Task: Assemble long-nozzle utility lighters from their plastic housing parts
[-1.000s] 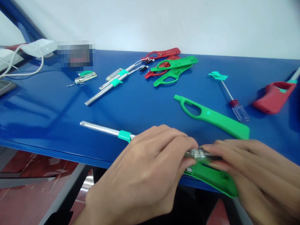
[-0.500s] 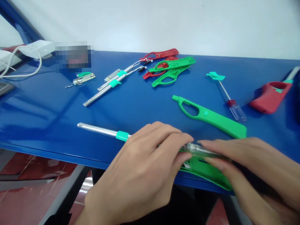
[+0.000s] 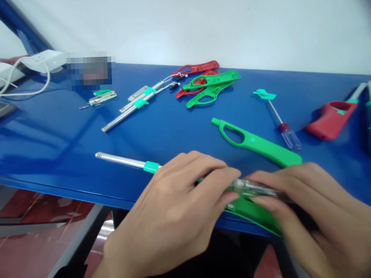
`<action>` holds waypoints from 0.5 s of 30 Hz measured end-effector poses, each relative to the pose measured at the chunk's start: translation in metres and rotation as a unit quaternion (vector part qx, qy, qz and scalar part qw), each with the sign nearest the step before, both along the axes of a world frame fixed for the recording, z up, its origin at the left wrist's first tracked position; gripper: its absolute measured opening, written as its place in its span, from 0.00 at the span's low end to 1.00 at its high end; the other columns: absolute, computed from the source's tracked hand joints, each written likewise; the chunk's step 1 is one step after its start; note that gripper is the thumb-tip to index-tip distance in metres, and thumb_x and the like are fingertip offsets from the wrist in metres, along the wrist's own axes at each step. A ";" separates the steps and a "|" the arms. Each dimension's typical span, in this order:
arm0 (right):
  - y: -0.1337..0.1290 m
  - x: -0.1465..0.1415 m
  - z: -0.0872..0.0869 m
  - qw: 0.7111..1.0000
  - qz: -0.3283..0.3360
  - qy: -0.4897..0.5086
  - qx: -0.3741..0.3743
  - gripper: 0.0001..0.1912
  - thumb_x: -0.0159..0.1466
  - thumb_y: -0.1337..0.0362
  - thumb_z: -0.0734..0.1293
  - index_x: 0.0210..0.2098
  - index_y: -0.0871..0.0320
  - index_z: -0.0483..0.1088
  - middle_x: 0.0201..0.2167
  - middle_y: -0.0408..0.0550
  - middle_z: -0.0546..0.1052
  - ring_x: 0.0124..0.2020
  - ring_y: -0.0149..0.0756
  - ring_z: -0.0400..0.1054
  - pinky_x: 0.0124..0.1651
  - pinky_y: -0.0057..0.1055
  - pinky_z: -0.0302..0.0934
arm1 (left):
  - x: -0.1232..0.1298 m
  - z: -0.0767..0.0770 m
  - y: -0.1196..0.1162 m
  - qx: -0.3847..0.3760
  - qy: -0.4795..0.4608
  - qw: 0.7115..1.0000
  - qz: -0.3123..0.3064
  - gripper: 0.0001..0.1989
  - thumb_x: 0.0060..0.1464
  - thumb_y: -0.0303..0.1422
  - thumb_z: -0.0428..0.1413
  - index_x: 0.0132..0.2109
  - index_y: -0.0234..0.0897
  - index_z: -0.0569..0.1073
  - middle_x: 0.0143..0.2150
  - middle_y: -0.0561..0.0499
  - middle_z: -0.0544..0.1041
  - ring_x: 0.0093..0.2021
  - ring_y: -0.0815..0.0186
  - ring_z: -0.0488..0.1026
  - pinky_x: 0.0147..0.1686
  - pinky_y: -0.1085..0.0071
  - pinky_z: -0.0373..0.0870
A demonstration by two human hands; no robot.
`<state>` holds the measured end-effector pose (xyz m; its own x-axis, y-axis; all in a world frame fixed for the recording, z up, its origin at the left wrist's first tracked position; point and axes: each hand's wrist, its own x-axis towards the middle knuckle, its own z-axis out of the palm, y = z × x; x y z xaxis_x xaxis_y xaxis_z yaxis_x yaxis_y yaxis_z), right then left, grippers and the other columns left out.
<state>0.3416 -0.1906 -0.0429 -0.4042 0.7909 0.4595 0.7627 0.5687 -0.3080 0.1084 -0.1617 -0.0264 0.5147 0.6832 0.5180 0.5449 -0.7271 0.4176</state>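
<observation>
My left hand (image 3: pixel 175 204) is closed, thumb and index finger pinching the left end of a clear lighter fuel tank (image 3: pixel 257 188). Its other end is between the thumb and bent fingers of my right hand (image 3: pixel 315 203). Directly below the tank lies an open green lighter casing half (image 3: pixel 255 215) at the table's front edge, partly covered by both hands. A silver lighter tube (image 3: pixel 122 158) with a teal tape band (image 3: pixel 151 167) sticks out to the left from under my left hand. What lies beneath the left palm is hidden. Beyond my hands rests another green casing half (image 3: pixel 261 145).
Red and green casing halves (image 3: pixel 214 83) are piled at the back. Left of them lie two taped lighter tubes (image 3: pixel 126 114) with wires, and a clear tank (image 3: pixel 103 98). A screwdriver (image 3: pixel 289 136) and a red lighter (image 3: pixel 331 119) are right. A power strip (image 3: pixel 47 60) stands far left.
The fingers of my right hand have bent more, its knuckles rising, and more of the clear tank shows. My left hand holds nearly the same place. The view has shifted slightly.
</observation>
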 end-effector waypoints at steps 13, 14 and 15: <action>-0.007 0.004 -0.004 0.999 -0.037 0.021 0.000 0.18 0.74 0.46 0.62 0.47 0.48 0.78 0.31 0.49 0.77 0.36 0.46 0.74 0.36 0.39 0.70 | 0.004 -0.006 -0.006 0.052 0.005 0.998 0.031 0.09 0.68 0.23 0.57 0.51 0.36 0.79 0.48 0.52 0.83 0.48 0.66 0.79 0.51 0.66 0.71; -0.007 0.005 -0.005 0.999 -0.036 0.021 0.002 0.19 0.74 0.45 0.61 0.47 0.47 0.78 0.31 0.49 0.77 0.37 0.47 0.74 0.37 0.39 0.70 | 0.005 -0.007 -0.007 0.068 0.009 0.997 0.034 0.09 0.69 0.23 0.57 0.51 0.35 0.79 0.47 0.52 0.83 0.48 0.65 0.79 0.51 0.66 0.71; -0.008 0.006 -0.006 0.999 -0.036 0.021 0.003 0.19 0.74 0.44 0.61 0.47 0.47 0.78 0.31 0.49 0.77 0.37 0.47 0.74 0.37 0.39 0.70 | 0.006 -0.008 -0.007 0.082 0.013 0.996 0.035 0.08 0.69 0.23 0.56 0.50 0.34 0.80 0.47 0.51 0.83 0.47 0.65 0.79 0.50 0.65 0.71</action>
<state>0.3479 -0.1983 -0.0492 -0.3276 0.8145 0.4788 0.7881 0.5150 -0.3370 0.1146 -0.1685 -0.0339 0.4840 0.6244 0.6130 0.6053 -0.7448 0.2807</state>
